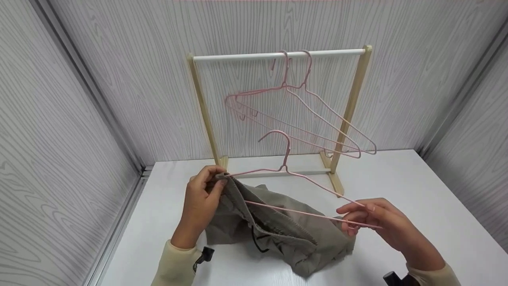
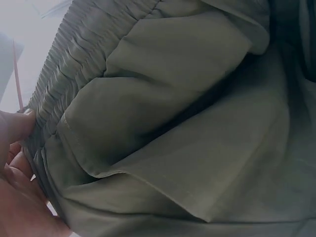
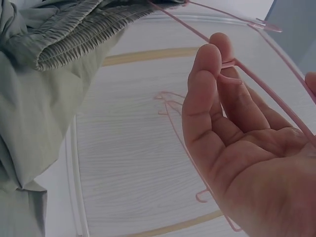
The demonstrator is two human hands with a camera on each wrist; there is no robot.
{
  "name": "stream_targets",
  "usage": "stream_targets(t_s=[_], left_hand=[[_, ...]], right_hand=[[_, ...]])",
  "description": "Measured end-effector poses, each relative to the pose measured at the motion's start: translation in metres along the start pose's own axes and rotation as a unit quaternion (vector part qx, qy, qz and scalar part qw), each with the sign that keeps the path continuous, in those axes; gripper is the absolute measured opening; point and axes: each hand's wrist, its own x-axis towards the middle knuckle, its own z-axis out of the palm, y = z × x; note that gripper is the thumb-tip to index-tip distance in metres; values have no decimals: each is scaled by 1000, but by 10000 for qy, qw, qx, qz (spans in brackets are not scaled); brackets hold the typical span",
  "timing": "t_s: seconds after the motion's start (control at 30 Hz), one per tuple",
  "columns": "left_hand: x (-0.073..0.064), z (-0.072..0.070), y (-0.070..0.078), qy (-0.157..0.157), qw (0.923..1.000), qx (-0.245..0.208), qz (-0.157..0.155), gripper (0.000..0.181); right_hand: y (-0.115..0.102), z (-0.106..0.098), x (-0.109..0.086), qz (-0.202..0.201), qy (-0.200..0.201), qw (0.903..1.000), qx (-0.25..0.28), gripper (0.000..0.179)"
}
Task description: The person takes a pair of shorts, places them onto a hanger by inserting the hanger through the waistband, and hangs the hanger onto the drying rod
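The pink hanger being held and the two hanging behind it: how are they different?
The held hanger has its hook on nothing; the hanging hangers hook over the rail.
The right hand holds the held hanger, while no hand touches the hanging hangers.
One end of the held hanger reaches into the garment, while the hanging hangers are bare.
All are thin and pink.

garment (image 1: pixel 307 254) and rack (image 1: pixel 254 57) on table (image 1: pixel 412 186)
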Motion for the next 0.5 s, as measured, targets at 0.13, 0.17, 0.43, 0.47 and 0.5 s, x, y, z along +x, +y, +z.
stream_targets(t_s=[0.13,0.17,0.43,0.47,0.5], left_hand=[[-1,1,1,70,9999,96,61,16],[-1,2,1,90,9999,115,75,15],[-3,6,5,144,9993,149,314,13],[-3,7,5,132,9992,151,352,13],[-3,7,6,127,9991,180,371,13]], right_hand=[[2,-1,4,63,32,10000,63,53],[2,-2,5,71,34,9999,70,53],[9,-2,11,269,35,9996,93,53],[10,-2,11,265,33,9996,85,53],[11,-2,12,252,37,9996,82,53]])
